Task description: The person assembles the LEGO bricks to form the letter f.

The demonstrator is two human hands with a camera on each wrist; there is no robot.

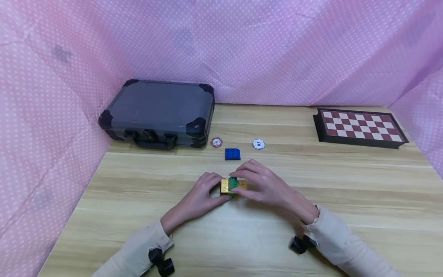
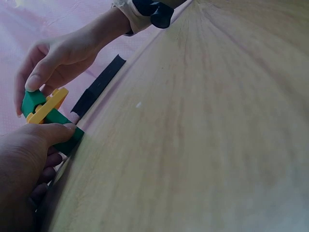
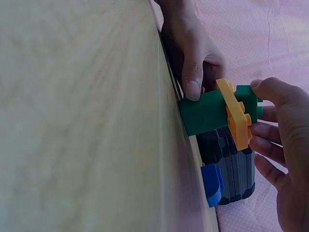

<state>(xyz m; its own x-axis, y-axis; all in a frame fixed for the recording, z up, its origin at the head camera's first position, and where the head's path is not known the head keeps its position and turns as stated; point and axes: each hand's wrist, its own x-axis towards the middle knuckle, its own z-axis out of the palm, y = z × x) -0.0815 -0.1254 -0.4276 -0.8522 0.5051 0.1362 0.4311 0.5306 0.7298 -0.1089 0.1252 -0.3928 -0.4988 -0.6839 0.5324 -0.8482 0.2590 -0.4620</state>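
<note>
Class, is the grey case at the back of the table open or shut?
Shut. The grey case lies flat with its lid down and its handle facing the hands; no gap shows at the seam.

The right hand [image 1: 266, 184] covers most of the green brick [image 1: 233, 182]. Markings on both chips [image 1: 216, 142] are too small to read.
</note>
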